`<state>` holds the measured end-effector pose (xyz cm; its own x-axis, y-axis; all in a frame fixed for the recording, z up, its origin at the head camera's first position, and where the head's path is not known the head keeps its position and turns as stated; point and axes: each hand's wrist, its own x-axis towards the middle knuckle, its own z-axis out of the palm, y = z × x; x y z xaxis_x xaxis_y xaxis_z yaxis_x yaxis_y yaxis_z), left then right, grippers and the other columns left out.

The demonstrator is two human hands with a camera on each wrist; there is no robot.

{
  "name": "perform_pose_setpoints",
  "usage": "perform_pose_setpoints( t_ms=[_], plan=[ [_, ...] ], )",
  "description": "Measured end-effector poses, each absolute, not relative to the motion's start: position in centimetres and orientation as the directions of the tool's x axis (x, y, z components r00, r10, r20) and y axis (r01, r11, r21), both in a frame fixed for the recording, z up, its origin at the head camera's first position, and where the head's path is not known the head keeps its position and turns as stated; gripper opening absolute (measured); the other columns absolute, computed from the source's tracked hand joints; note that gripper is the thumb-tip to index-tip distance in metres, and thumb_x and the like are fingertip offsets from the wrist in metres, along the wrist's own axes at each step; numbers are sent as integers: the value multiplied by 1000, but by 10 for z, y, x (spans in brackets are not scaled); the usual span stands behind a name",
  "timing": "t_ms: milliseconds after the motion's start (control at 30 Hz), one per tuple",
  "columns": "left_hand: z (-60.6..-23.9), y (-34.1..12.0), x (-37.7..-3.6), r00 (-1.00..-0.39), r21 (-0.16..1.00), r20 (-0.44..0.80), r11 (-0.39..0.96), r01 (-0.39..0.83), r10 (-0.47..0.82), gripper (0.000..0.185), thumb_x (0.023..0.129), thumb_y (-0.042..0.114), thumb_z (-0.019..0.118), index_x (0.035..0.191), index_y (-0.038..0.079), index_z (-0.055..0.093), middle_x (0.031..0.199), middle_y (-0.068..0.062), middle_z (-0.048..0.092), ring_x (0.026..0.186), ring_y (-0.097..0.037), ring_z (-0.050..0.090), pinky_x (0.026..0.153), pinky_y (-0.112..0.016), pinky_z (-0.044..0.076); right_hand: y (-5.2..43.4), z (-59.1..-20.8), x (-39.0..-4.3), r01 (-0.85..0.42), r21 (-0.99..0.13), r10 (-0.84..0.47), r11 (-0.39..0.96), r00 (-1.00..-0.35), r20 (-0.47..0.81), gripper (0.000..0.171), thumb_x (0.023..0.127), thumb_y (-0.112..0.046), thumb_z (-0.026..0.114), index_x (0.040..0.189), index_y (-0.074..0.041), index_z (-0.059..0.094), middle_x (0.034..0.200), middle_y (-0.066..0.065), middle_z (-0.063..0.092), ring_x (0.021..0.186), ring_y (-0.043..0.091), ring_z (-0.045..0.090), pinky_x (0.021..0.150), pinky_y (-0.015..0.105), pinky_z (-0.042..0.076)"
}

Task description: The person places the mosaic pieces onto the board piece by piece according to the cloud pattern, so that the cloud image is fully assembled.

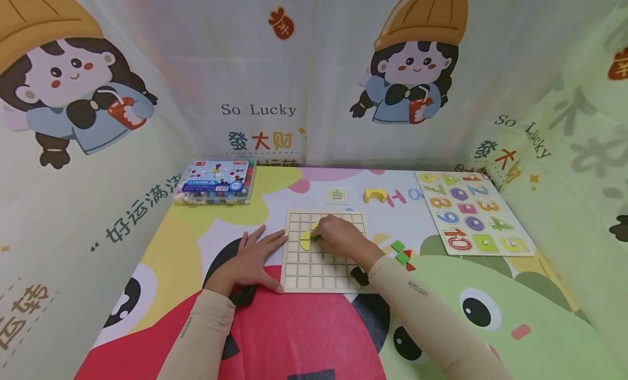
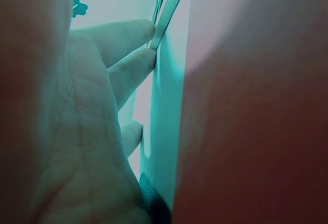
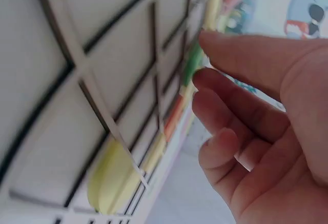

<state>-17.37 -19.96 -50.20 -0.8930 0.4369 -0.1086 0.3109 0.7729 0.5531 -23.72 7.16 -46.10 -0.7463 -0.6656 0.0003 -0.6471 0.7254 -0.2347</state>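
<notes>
Mid-frame, on the pale gridded board (image 1: 314, 271), a thin green piece (image 3: 192, 64) sits at my right grip (image 1: 339, 236); whether it's pinched I can't tell. My left grip (image 1: 251, 261) lies splayed.

Grid board (image 1: 338, 285): near-middle squares (image 1: 315, 273) free; left hand (image 1: 248, 263), right forearm (image 1: 427, 319) block sides.

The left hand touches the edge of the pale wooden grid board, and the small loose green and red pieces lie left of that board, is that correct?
Wrong side: the head view shows the small loose green and red pieces lying right of the board; the left hand does touch its edge.
</notes>
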Motion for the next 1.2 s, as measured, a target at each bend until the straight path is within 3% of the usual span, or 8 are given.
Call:
perform_pose_setpoints(
  t_ms=[100,333,833,1200],
  plan=[
    [-503,-199,-174,-892,550,-110,775,312,438,123,62,61,94,166,25,39,176,0,29,165,-42,2,126,-74,-7,84,-456,-233,-622,-318,-655,715,-756,5,25,95,-17,80,120,-12,82,117,3,79,109,20,70,99,38,59],
    [-504,-198,-175,-893,550,-115,776,308,435,124,61,60,94,166,26,38,176,1,28,165,-41,1,127,-73,-7,137,-447,-211,-487,-497,-533,718,-844,58,37,95,-22,80,131,-10,76,119,7,79,92,14,67,84,35,58],
    [-501,-199,-173,-902,550,-132,787,279,412,125,60,56,96,166,27,36,176,1,27,165,-40,2,128,-72,-7,234,-475,-198,-380,-515,-283,768,-923,260,32,93,-12,81,123,-4,78,105,10,79,83,19,64,66,29,48],
    [-504,-198,-174,-903,552,-125,786,281,411,126,60,56,97,166,28,37,176,2,27,165,-39,2,128,-71,-7,240,-480,-201,-154,-418,-117,895,-987,114,29,91,-17,80,114,0,80,113,22,77,99,36,66,89,55,58]
  ],
)
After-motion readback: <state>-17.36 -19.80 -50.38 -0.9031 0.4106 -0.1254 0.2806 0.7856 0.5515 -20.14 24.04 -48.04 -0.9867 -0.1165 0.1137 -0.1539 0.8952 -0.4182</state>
